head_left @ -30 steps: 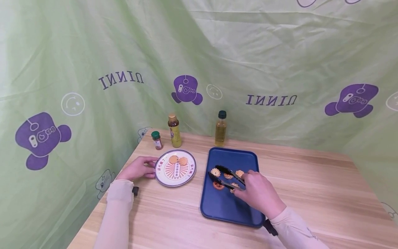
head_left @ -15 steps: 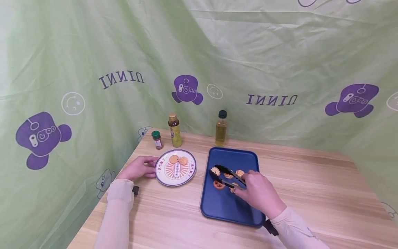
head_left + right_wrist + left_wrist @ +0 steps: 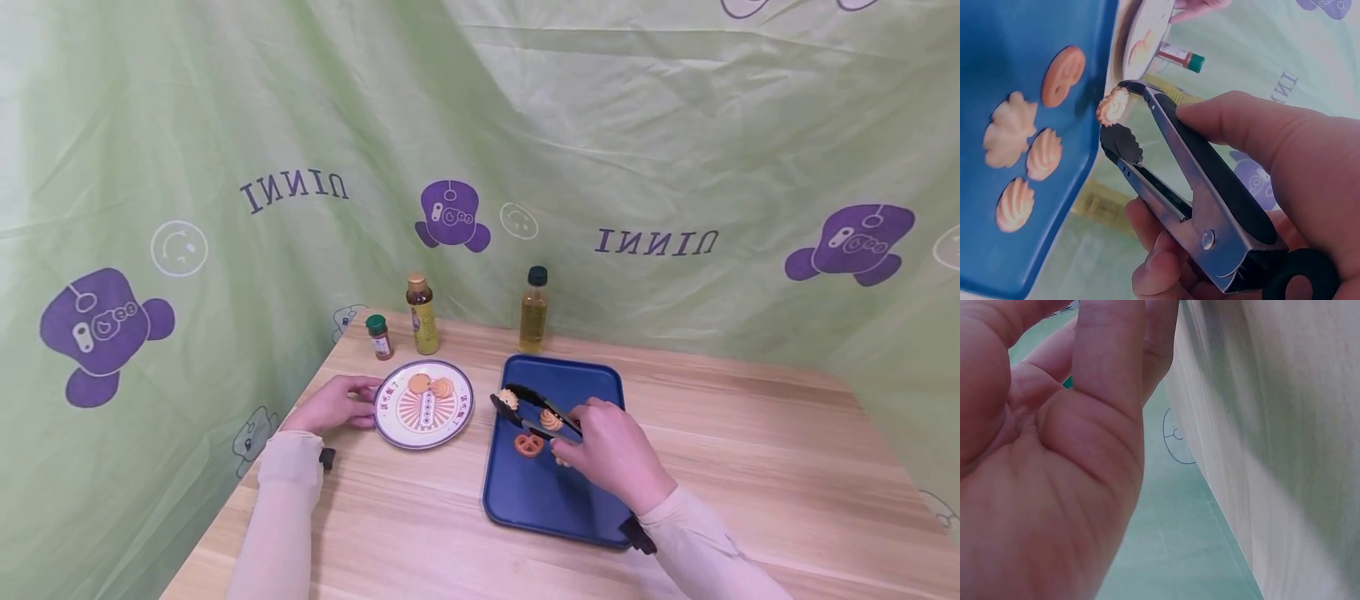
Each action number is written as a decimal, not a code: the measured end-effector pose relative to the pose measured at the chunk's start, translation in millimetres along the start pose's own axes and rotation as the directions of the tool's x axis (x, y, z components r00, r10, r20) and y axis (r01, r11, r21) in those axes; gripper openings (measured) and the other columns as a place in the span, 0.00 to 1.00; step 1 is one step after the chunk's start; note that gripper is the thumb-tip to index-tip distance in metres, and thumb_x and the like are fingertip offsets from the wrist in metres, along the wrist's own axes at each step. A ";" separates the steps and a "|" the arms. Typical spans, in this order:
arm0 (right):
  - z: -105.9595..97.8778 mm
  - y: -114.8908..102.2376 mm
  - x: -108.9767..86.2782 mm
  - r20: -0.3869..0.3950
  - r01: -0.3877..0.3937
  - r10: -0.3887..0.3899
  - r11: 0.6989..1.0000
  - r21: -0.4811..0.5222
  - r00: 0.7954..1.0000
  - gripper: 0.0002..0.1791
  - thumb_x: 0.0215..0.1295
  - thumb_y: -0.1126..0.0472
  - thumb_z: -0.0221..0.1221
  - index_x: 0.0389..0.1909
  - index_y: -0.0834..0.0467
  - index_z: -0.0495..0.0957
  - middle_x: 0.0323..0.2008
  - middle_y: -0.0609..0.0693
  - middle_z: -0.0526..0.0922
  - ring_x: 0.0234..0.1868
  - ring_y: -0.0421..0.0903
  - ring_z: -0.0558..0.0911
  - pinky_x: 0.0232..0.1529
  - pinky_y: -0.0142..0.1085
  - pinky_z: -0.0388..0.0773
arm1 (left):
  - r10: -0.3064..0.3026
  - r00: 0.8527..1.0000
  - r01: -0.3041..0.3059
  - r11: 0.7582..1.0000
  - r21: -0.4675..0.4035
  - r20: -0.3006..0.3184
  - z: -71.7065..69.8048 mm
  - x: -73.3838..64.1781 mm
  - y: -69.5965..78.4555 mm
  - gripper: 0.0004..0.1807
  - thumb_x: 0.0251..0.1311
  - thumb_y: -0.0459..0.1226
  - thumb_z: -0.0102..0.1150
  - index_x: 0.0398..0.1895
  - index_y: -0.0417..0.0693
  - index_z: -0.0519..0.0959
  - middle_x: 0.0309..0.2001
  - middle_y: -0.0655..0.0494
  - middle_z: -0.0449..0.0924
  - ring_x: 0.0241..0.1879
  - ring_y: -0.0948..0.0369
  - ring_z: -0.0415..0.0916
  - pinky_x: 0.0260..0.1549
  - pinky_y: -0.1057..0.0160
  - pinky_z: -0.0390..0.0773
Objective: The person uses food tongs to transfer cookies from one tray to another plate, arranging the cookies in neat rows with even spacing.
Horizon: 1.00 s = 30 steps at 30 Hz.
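My right hand [image 3: 618, 454] grips a pair of black-and-metal tongs [image 3: 1210, 240]. Between the tong tips is a small ridged cookie [image 3: 1112, 106], over the left rim of the blue tray [image 3: 525, 500]. A pretzel [image 3: 528, 446] and several cookies lie on the tray, among them a flower-shaped one [image 3: 1010, 130] and a swirled one [image 3: 551, 419]. On the left, my left hand [image 3: 333, 406] touches the rim of a white plate [image 3: 397, 429] with its fingers and thumb. That plate carries a round cookie [image 3: 419, 383] and a swirled cookie [image 3: 442, 388]. The left wrist view does not show the plate.
Behind the plate stand a small green-capped jar [image 3: 380, 340] and a yellow-labelled bottle [image 3: 423, 321]. An oil bottle [image 3: 533, 312] is behind the tray. A green printed curtain [image 3: 645, 167] hangs along the back and left of the wooden table [image 3: 750, 467].
The tongs have come together on the ridged cookie and carried it up and left toward the tray's rim. My left hand and the plate have stayed put.
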State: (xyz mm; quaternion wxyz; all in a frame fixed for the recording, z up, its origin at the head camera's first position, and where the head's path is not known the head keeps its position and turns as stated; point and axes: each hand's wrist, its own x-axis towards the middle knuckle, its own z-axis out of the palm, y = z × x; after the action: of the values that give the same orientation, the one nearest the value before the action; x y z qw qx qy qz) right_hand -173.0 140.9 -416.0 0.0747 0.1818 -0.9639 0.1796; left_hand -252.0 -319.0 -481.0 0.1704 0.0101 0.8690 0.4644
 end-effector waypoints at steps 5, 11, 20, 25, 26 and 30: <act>3.9 -13.7 7.6 0.026 -0.013 0.012 0.999 0.036 1.000 0.18 0.63 0.53 0.77 0.42 0.65 0.91 0.32 0.52 0.84 0.30 0.45 0.76 0.29 0.40 0.80 | -0.004 1.000 0.004 1.000 -0.010 0.000 -0.4 -0.6 -1.6 0.34 0.72 0.27 0.69 0.81 0.34 0.73 0.62 0.34 0.80 0.42 0.61 0.90 0.46 0.63 0.96; 14.8 -28.2 19.3 0.017 -0.007 0.006 0.998 0.063 1.000 0.17 0.62 0.53 0.78 0.40 0.63 0.91 0.30 0.51 0.82 0.30 0.46 0.76 0.30 0.41 0.81 | -0.005 1.000 0.005 1.000 0.011 -0.001 -0.8 -2.2 2.0 0.34 0.73 0.27 0.68 0.81 0.35 0.72 0.62 0.34 0.80 0.42 0.61 0.90 0.45 0.63 0.96; 37.8 -51.3 45.1 0.013 0.011 -0.013 0.994 0.111 1.000 0.17 0.63 0.52 0.77 0.38 0.63 0.90 0.28 0.50 0.80 0.28 0.48 0.75 0.29 0.40 0.76 | 0.001 1.000 -0.001 0.999 0.034 -0.004 -2.1 -0.6 5.5 0.34 0.74 0.28 0.68 0.81 0.36 0.73 0.62 0.35 0.81 0.43 0.61 0.89 0.45 0.65 0.95; 50.2 -67.3 57.9 0.008 0.063 -0.064 0.991 0.115 0.998 0.18 0.62 0.50 0.78 0.27 0.59 0.85 0.26 0.50 0.78 0.27 0.49 0.75 0.28 0.42 0.74 | 0.015 1.000 -0.015 1.000 0.011 0.003 -2.1 -0.2 2.7 0.34 0.73 0.26 0.68 0.81 0.34 0.72 0.61 0.34 0.81 0.41 0.62 0.90 0.45 0.64 0.96; 52.5 -70.9 59.7 0.010 0.070 -0.072 0.991 0.114 0.997 0.17 0.62 0.50 0.78 0.27 0.59 0.85 0.26 0.50 0.78 0.27 0.49 0.75 0.28 0.43 0.75 | 0.023 1.000 -0.023 1.000 0.008 0.007 -1.8 0.0 2.0 0.34 0.73 0.26 0.67 0.81 0.32 0.72 0.61 0.33 0.81 0.41 0.62 0.90 0.45 0.64 0.96; 60.4 -84.2 64.9 0.019 0.087 -0.089 0.990 0.110 0.996 0.15 0.61 0.51 0.75 0.28 0.59 0.86 0.28 0.52 0.80 0.28 0.50 0.77 0.29 0.45 0.79 | 0.028 1.000 -0.028 1.000 -0.008 0.004 0.2 0.6 0.8 0.34 0.72 0.25 0.67 0.80 0.32 0.72 0.61 0.33 0.82 0.40 0.62 0.90 0.44 0.64 0.96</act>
State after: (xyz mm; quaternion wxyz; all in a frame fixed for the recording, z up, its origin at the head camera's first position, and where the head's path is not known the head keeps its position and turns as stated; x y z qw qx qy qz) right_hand -205.8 24.1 -431.4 0.0608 0.2301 -0.9445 0.2265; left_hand -252.5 -318.3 -480.6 0.1658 0.0227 0.8665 0.4704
